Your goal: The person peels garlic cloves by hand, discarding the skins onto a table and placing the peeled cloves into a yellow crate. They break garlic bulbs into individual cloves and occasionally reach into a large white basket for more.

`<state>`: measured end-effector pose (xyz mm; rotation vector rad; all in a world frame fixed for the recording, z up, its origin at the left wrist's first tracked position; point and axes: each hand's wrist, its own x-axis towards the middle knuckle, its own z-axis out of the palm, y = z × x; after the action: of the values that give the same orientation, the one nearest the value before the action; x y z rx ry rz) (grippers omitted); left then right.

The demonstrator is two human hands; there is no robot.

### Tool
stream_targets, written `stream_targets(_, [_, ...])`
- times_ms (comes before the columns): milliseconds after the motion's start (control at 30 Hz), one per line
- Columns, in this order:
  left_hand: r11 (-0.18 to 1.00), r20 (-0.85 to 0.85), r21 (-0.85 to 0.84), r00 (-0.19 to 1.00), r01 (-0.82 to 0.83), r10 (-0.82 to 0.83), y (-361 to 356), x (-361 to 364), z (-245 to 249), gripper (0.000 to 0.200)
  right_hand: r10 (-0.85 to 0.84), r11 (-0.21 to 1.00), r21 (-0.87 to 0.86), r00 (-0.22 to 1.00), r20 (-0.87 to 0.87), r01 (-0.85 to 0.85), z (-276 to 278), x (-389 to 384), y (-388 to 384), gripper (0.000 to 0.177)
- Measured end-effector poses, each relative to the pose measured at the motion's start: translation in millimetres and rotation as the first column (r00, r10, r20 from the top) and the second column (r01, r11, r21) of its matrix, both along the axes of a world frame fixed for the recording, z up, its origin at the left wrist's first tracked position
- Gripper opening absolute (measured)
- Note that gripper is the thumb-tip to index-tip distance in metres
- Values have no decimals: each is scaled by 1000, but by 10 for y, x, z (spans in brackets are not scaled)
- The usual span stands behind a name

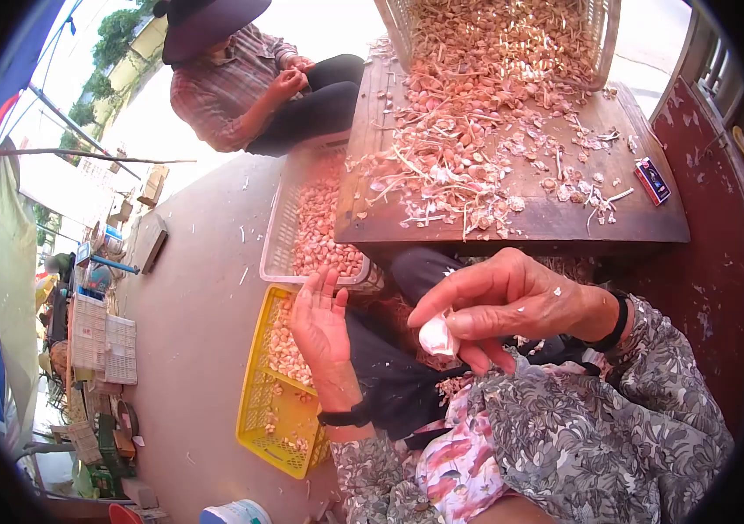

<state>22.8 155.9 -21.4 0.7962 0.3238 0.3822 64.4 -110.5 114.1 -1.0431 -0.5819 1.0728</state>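
Note:
Between the thumb and fingers of my right hand (503,301), a pale garlic clove (438,335) is pinched above my lap. My left hand (320,323) is raised with its palm up, fingers apart and nothing in it. Just below and beside it stands a yellow plastic crate (249,397) with whitish cloves (289,349) in its far part and a few in its near part. Beyond the left fingertips is a pale basket (272,231) full of pinkish cloves (324,223).
A wooden table (599,225) bears a heap of garlic cloves, skins and stalks (468,148), an overturned-looking crate (603,44) and a small dark box (651,181). Another person (232,87) in a hat sits at the far left. A white bucket (236,513) stands near the bottom edge.

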Motion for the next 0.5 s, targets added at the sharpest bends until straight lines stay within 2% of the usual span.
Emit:
stream_targets(33, [1000, 1, 14, 1000, -17, 17, -41, -100, 50, 31, 52, 999, 13, 998, 30, -53, 103, -94, -16, 28])
stream_targets(100, [1000, 0, 27, 1000, -13, 13, -112, -252, 103, 33, 139, 975, 133, 956, 258, -177, 309, -251, -54, 27])
stream_targets(167, [999, 6, 48, 1000, -21, 21, -151, -386, 124, 34, -85, 886, 424, 834, 546, -188, 272, -447, 7, 29])
stream_targets(233, [1000, 5, 4, 1000, -11, 11, -230, -491, 160, 34, -25, 832, 516, 914, 405, -205, 518, -560, 3, 23])
stream_targets(267, [999, -15, -15, 999, -36, 36, -262, -536, 141, 32, -128, 761, 624, 900, 417, -181, 503, -623, 61, 24])
stream_targets(300, [999, -13, -13, 999, -48, 48, -287, -581, 115, 32, -118, 757, 625, 900, 419, -191, 517, -612, 72, 24])
stream_targets(367, [997, -17, -74, 999, -36, 34, -330, -672, 65, 31, 122, 788, 546, 941, 314, -285, 572, -588, 59, 25])
stream_targets(400, [996, -32, -83, 999, -39, 36, -351, -706, 51, 30, 127, 785, 550, 943, 306, -285, 581, -573, 55, 25])
stream_targets(433, [996, -39, -81, 998, -45, 42, -374, -733, 13, 30, 270, 801, 489, 938, 219, -345, 591, -546, 50, 25])
stream_targets(500, [993, -61, -103, 997, -49, 43, -422, -776, -66, 30, 527, 784, 378, 850, 16, -493, 591, -494, 66, 27])
